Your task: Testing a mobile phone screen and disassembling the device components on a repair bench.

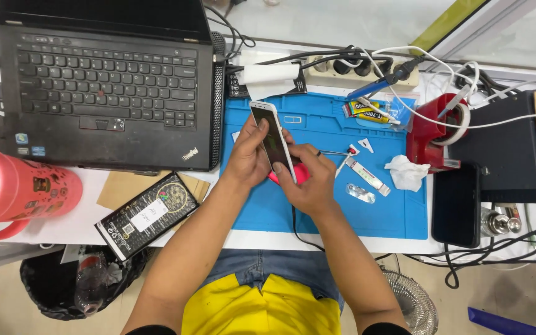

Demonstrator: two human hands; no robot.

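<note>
Nearest the camera are your own forearms, running up from your yellow shirt (262, 310) to meet over the blue work mat (317, 205). Between your hands you hold a white-framed smartphone (272, 138), raised on edge just above the near left part of the mat. Your left hand (248, 158) wraps it from the left, thumb lying along its upper face. Your right hand (308, 180) closes on its near end, forefinger pressed to the right edge, with something pink (296, 174) tucked beneath that I cannot make out.

The phone's long axis runs near to far, leaning slightly left as it goes away from you; its top end points far, toward the power strip (355, 68), and the dark screen faces right and upward.

As I judge it, you are working along the phone's side, at the seam of screen and frame. The next move seems to call for a steady left-hand grip while the right fingers press or slide evenly along that edge without twisting the body.

To the right on the mat lie tweezers (336, 152), a small strip part (367, 177) and a crumpled tissue (406, 172). A black laptop (100, 87) sits far left.
</note>
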